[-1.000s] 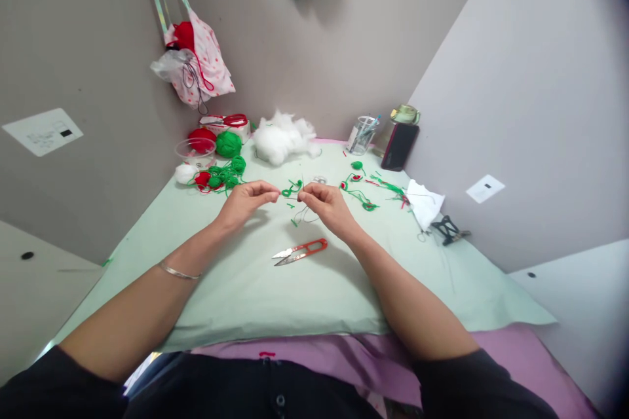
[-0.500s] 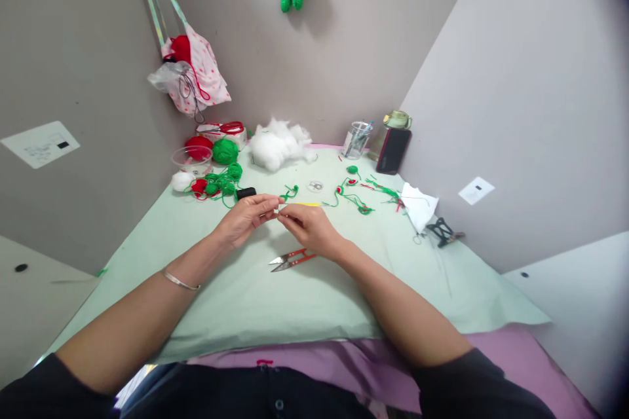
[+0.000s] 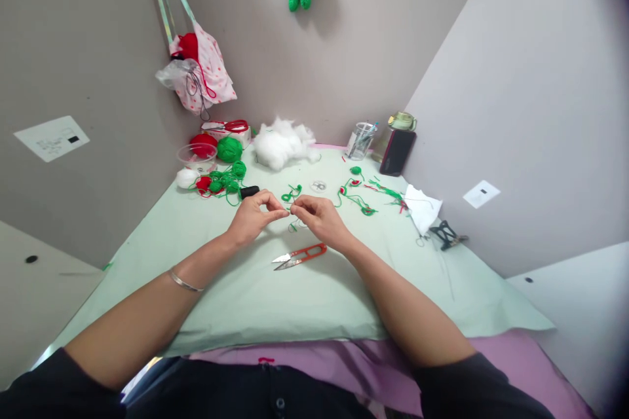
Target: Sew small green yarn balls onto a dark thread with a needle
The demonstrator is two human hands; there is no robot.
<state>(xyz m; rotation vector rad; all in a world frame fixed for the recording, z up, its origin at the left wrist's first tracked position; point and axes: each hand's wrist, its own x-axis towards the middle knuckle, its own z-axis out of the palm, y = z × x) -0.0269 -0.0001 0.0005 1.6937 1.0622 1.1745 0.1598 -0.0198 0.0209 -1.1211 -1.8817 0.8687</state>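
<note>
My left hand [image 3: 253,216] is closed, thumb and index finger pinched together on something too small to make out. Right beside it, almost touching, my right hand [image 3: 319,217] is pinched round a thin dark shaft [image 3: 293,199], apparently a crochet hook; its yellow handle is hidden now. Dark thread [image 3: 293,226] with a green bit lies below the fingertips. Just beyond the hands is a small tangle of green yarn [image 3: 292,194]. Orange-handled thread snips [image 3: 301,255] lie on the cloth below my right hand, blades pointing left.
Yarn balls [image 3: 229,150], a plastic tub [image 3: 197,156] and a black spool [image 3: 249,192] sit left. White stuffing [image 3: 282,145] lies at the back. Green-red crochet pieces [image 3: 356,183], a pen cup [image 3: 360,142], phone [image 3: 398,152], white cloth [image 3: 422,209] and black stand [image 3: 446,236] are right.
My hands have shifted slightly, and the yellow handle that stuck out above my right hand has gone from sight. The snips' handle, partly covered before, now shows fully.
</note>
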